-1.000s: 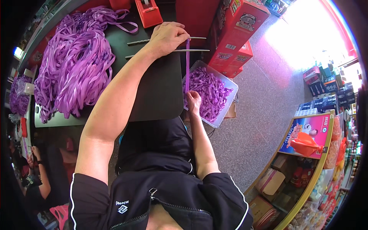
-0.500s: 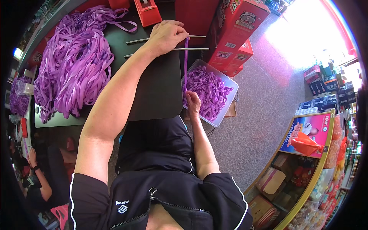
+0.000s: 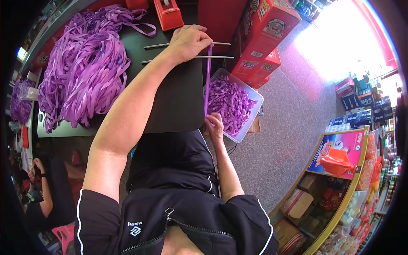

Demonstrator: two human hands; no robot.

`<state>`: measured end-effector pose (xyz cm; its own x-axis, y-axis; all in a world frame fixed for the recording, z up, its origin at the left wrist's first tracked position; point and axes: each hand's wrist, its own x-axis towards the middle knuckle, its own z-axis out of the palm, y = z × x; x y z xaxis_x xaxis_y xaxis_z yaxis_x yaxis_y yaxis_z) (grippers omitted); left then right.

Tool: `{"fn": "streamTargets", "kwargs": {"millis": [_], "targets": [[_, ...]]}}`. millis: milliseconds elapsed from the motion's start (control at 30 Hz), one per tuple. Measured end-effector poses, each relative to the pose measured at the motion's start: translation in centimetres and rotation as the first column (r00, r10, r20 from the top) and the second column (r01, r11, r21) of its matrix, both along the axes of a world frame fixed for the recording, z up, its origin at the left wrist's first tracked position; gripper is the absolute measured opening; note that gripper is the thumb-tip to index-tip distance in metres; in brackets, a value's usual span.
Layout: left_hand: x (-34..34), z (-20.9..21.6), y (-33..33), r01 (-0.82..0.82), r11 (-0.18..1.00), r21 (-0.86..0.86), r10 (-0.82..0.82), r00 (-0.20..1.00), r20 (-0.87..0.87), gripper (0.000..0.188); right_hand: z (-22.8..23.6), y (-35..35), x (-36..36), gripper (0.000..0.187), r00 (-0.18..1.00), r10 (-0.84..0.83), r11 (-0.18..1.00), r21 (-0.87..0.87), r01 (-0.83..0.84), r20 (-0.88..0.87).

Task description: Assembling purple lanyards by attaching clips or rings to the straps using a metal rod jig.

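Note:
A purple ribbon (image 3: 208, 80) runs taut between my two hands, just off the right edge of the black table (image 3: 178, 106). My left hand (image 3: 189, 42) pinches its far end at the tip of the thumb and fingers, over two thin metal rods (image 3: 221, 57) that jut past the table edge. Nearer my body, my right hand (image 3: 215, 126) is closed on the lower end. Whether the ribbon loops round a rod is hidden by my left fingers. Below and right, a clear plastic bin (image 3: 254, 114) holds many short purple ribbon pieces (image 3: 231, 102).
A big heap of purple ribbons (image 3: 85, 72) covers the table's left part. A red tape dispenser (image 3: 169, 15) stands behind my left hand. Red boxes (image 3: 259, 42) are stacked beyond the bin. Shelves (image 3: 335, 191) line the right; another person's arm (image 3: 46, 191) shows at far left.
My right hand has drawn toward my body along with the ribbon, so a longer stretch shows. My left hand stays by the rods. The whole view has shifted slightly.

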<state>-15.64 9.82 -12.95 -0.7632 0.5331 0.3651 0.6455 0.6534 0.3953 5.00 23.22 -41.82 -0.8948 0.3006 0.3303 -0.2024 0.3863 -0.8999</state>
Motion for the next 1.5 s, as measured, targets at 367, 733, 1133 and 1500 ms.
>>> {"fn": "streamTargets", "kwargs": {"millis": [367, 733, 1133, 1500], "targets": [[-0.2, -0.3, 0.2, -0.033, 0.998, 0.048, 0.032, 0.999, 0.012, 0.027, 16.3, -0.2, 11.6, 0.022, 0.985, 0.14, 0.961, 0.251, -0.112, -0.098], [0.0, -0.7, 0.4, -0.068, 0.996, 0.053, 0.069, 0.998, -0.009, 0.027, 30.4, -0.5, 7.6, 0.017, 0.779, 0.393, 0.899, 0.382, -0.214, -0.488], [-0.6, -1.3, 0.3, -0.061, 0.992, 0.112, 0.064, 0.998, -0.02, 0.021, 44.3, 2.1, -13.1, 0.044, 0.779, 0.448, 0.872, 0.02, -0.49, -0.439], [0.6, -0.2, -0.3, -0.027, 0.993, 0.119, 0.022, 0.999, 0.049, 0.019, 33.1, 5.2, -32.1, 0.04, 0.877, 0.48, 0.876, -0.062, -0.479, 0.001]]}}
